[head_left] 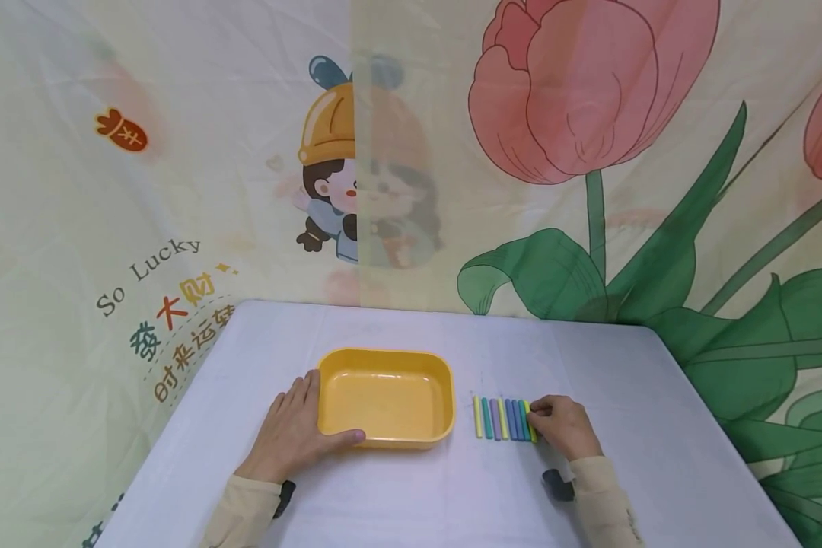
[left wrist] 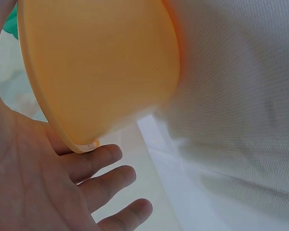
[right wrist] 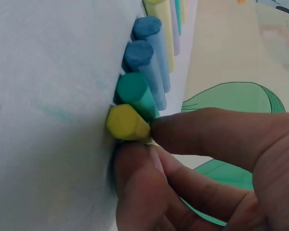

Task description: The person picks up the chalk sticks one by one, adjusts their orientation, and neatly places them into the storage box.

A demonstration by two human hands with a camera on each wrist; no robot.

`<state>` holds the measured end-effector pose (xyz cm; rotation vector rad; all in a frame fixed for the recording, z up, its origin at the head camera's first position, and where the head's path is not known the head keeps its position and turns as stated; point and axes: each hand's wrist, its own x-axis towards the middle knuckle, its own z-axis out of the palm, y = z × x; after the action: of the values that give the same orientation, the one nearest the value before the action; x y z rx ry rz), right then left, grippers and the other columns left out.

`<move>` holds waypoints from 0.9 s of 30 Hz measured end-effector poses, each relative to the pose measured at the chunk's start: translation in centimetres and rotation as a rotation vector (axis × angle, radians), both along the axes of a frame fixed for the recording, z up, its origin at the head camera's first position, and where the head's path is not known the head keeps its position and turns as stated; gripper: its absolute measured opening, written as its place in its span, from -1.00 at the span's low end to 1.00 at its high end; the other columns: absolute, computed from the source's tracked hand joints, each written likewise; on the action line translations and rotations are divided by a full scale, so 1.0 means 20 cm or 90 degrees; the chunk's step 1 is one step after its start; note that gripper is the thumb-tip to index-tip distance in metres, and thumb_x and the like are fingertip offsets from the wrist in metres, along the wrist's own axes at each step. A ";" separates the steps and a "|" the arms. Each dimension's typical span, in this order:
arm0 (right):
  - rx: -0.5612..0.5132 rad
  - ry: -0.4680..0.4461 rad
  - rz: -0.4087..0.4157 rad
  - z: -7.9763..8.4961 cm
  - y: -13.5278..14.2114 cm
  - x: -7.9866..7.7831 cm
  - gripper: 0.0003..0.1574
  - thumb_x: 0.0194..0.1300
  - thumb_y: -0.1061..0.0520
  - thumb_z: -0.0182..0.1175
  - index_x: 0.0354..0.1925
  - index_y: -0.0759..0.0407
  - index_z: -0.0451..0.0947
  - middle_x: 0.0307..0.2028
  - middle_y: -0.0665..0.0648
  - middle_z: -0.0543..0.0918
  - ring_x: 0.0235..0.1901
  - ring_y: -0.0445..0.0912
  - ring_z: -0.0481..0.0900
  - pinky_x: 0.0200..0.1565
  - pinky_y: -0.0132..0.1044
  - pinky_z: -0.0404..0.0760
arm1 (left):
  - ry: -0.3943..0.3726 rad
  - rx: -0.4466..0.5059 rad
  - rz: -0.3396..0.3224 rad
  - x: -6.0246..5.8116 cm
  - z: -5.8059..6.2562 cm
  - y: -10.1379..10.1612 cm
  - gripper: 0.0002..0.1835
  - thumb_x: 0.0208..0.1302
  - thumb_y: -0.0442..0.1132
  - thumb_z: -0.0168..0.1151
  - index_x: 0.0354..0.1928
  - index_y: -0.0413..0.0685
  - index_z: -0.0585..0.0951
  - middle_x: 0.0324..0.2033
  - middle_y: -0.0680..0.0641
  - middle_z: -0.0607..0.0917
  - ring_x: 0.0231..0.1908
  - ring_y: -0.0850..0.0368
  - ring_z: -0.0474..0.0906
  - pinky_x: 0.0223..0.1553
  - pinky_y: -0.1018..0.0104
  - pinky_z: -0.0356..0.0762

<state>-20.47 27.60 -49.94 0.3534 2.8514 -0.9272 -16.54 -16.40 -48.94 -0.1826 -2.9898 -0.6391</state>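
Observation:
A yellow tray (head_left: 390, 396) with rounded corners sits on the white table. My left hand (head_left: 300, 426) rests against its near left corner, the fingers reaching along the left rim and the thumb on the front rim. Up close, these fingers are nearly straight beside the tray's rim (left wrist: 36, 91). To the tray's right lies a row of chalk sticks (head_left: 498, 418) in yellow, green, purple and blue. My right hand (head_left: 565, 426) pinches the yellow chalk stick (right wrist: 127, 122) at the row's right end between thumb and finger. Right beside it lies a green chalk stick (right wrist: 133, 91).
A white cloth covers the table (head_left: 657, 426), with a faint green smear (right wrist: 58, 113) near the chalk. Behind the table hangs a printed curtain (head_left: 411, 289) with tulips and a cartoon figure. A dark strap (head_left: 558, 485) shows at my right wrist.

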 end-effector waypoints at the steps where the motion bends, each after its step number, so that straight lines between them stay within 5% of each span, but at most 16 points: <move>1: 0.002 0.000 -0.002 0.00 0.00 0.00 -0.64 0.25 0.20 0.31 -0.03 0.41 0.67 -0.25 0.20 0.71 -0.33 -0.03 0.58 -0.38 -0.25 0.63 | 0.000 0.001 0.000 0.00 0.00 0.00 0.51 -0.14 0.69 0.24 0.53 -0.43 0.05 0.41 -0.43 0.29 0.39 -0.33 0.24 0.40 -0.23 0.15; 27: -0.023 0.013 -0.019 0.00 0.02 -0.03 -0.66 0.21 0.13 0.37 -0.15 0.38 0.72 -0.24 0.25 0.71 -0.30 0.03 0.58 -0.38 -0.20 0.62 | 0.003 0.003 0.002 0.00 0.00 0.00 0.50 -0.13 0.66 0.26 0.53 -0.42 0.05 0.41 -0.42 0.30 0.36 -0.31 0.28 0.39 -0.23 0.19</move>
<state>-20.99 28.00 -49.92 0.3852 2.8512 -0.9916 -16.49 -16.33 -48.98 -0.1780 -2.9829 -0.6452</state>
